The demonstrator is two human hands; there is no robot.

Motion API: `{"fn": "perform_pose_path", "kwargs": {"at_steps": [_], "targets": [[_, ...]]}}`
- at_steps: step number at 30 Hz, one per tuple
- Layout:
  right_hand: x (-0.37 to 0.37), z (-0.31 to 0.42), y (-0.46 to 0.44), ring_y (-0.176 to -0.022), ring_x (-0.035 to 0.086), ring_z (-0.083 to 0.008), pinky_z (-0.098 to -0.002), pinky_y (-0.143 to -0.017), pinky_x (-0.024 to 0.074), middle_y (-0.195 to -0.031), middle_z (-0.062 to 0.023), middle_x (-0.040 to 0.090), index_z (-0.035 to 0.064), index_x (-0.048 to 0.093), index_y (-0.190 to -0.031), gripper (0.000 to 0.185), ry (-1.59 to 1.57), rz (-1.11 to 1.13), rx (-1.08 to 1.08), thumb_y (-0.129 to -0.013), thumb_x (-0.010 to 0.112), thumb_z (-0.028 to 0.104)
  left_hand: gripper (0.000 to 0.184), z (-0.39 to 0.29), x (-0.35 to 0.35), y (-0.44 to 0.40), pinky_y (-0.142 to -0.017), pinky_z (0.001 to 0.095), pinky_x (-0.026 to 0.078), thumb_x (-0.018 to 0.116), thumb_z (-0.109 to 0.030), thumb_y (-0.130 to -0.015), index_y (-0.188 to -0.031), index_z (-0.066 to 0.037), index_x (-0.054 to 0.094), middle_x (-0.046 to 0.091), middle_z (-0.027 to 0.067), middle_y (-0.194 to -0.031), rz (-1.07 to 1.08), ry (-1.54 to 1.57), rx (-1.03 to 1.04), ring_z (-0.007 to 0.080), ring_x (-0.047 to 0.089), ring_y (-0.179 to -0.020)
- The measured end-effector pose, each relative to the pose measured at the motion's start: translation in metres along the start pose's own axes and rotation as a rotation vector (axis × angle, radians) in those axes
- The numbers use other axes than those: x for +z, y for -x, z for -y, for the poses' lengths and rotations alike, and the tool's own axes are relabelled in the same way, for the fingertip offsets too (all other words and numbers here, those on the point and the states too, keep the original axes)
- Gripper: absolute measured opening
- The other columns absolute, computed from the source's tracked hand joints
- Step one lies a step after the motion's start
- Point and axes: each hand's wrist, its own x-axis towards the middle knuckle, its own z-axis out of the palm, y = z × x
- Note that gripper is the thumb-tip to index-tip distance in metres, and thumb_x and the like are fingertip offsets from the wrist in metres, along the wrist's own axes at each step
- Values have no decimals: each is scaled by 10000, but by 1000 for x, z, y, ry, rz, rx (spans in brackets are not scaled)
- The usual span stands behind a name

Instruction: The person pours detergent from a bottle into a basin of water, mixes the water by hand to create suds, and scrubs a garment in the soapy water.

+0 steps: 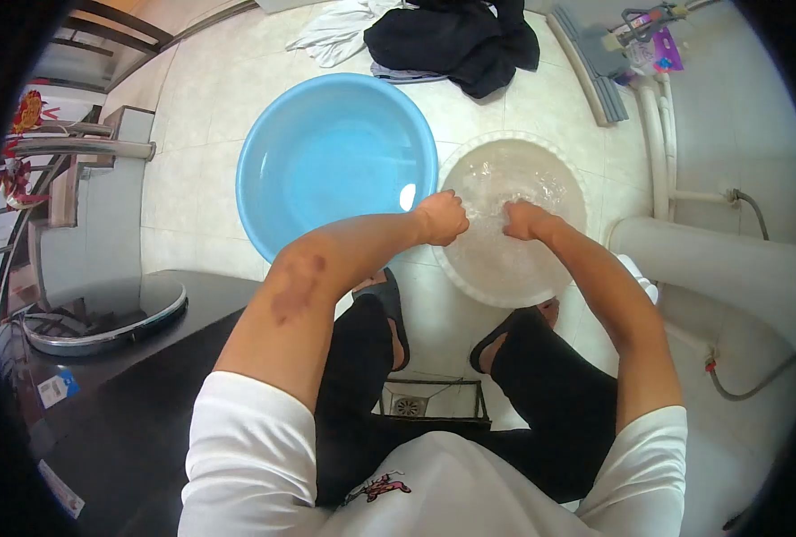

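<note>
A pale, scalloped-rim basin of rippling water stands on the floor in front of me. My left hand is closed at its left rim, beside the blue basin. My right hand is closed over the water, its fingertips pointing down at the surface. Between the two hands the water glints and looks disturbed; whatever the fingers may grip is too unclear to name. To the left, touching or nearly touching the pale basin, sits a large blue basin with a bright reflection on its inner right side.
Black clothing lies heaped beyond the basins, beside a white cloth. A grey ridged panel leans at the upper right. White pipes run along the right wall. A floor drain lies between my slippered feet.
</note>
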Motion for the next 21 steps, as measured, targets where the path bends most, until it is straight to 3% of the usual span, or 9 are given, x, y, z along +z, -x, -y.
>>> {"fn": "perform_pose_path", "kwargs": {"at_steps": [2,3,5,6,8,9,13,15,21], "targets": [[-4,-5,-1,-1059,649,-403,-458,-936,511,-1076,-247,692,32,726,-1060,437,250,231,182,-761,703,350,163,1,1,0,-845,379,485,629,-245,-824,-852,-115,723,718,82,-879,-8,-7,11,243,661,-938],[-6,1,2,-1059,649,-403,-458,-936,511,-1076,-247,692,32,726,-1060,437,246,233,181,-761,703,350,165,0,3,-1,-846,379,485,630,-248,-822,-849,-113,721,717,80,-876,-9,-13,6,244,661,-940],[-15,16,9,-1077,644,-394,-455,-952,503,-1100,-244,687,33,715,-1081,439,292,492,94,-770,699,342,168,0,4,-2,-847,380,484,630,-250,-820,-847,-110,719,716,79,-872,-8,-26,10,244,661,-941],[-11,12,8,-1077,644,-394,-455,-952,503,-1100,-244,687,33,715,-1081,439,288,491,98,-770,699,342,172,-1,3,-2,-850,379,483,628,-254,-822,-844,-109,717,715,77,-868,-2,-38,5,244,661,-938],[1,10,3,-1083,649,-374,-456,-964,502,-1105,-230,693,41,714,-1086,440,-124,77,-73,-751,719,327,176,-1,2,-1,-852,378,481,626,-258,-823,-841,-107,714,713,74,-864,6,-47,1,243,660,-935],[7,8,-1,-1092,646,-377,-457,-961,504,-1122,-220,691,31,700,-1111,457,-193,-143,-10,-757,715,321,176,0,2,-1,-849,373,482,619,-248,-837,-847,-111,731,723,73,-892,-9,-42,11,239,664,-938],[0,-6,0,-1099,642,-384,-448,-962,505,-1157,-213,681,16,669,-1175,499,151,-15,214,-786,685,327,183,0,-1,0,-845,369,482,614,-242,-852,-856,-117,747,735,71,-928,3,-49,16,234,671,-941],[-3,0,4,-1106,637,-385,-442,-950,512,-1169,-219,672,5,644,-1202,491,314,356,218,-812,657,304,187,0,-3,0,-848,368,481,615,-249,-854,-858,-117,747,735,70,-927,14,-47,15,233,671,-943],[-3,1,-8,-1046,651,-393,-450,-928,510,-1093,-240,679,-6,665,-1091,390,115,102,-50,-800,664,254,185,-1,2,-1,-869,380,482,643,-274,-824,-830,-108,723,713,79,-871,-17,-26,-4,240,659,-942]]}}
